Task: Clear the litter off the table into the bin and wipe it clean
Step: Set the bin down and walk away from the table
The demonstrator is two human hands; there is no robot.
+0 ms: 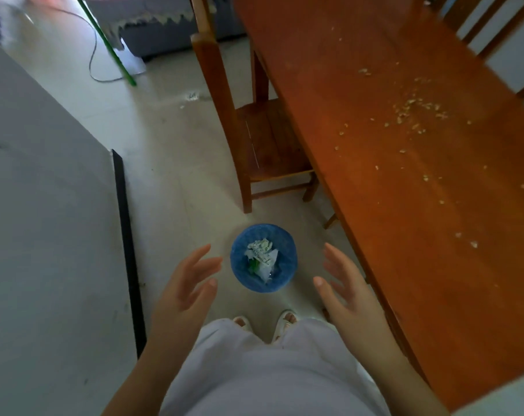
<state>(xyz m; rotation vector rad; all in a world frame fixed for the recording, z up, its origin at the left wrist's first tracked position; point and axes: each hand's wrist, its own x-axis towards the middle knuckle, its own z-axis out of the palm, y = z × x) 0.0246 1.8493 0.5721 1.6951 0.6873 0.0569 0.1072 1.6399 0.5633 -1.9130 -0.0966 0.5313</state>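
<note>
A round blue bin stands on the pale floor in front of my feet, with crumpled white and green litter inside it. My left hand hovers to the bin's left and my right hand to its right, both empty with fingers spread, palms facing each other. The long reddish wooden table runs along the right. Many small pale crumbs or seed husks lie scattered over its top, thickest toward the far right.
A wooden chair is tucked at the table's left side, just beyond the bin. A grey wall with a black edge closes the left. A green broom handle and a cable lie on the floor farther back. More chairs stand behind the table.
</note>
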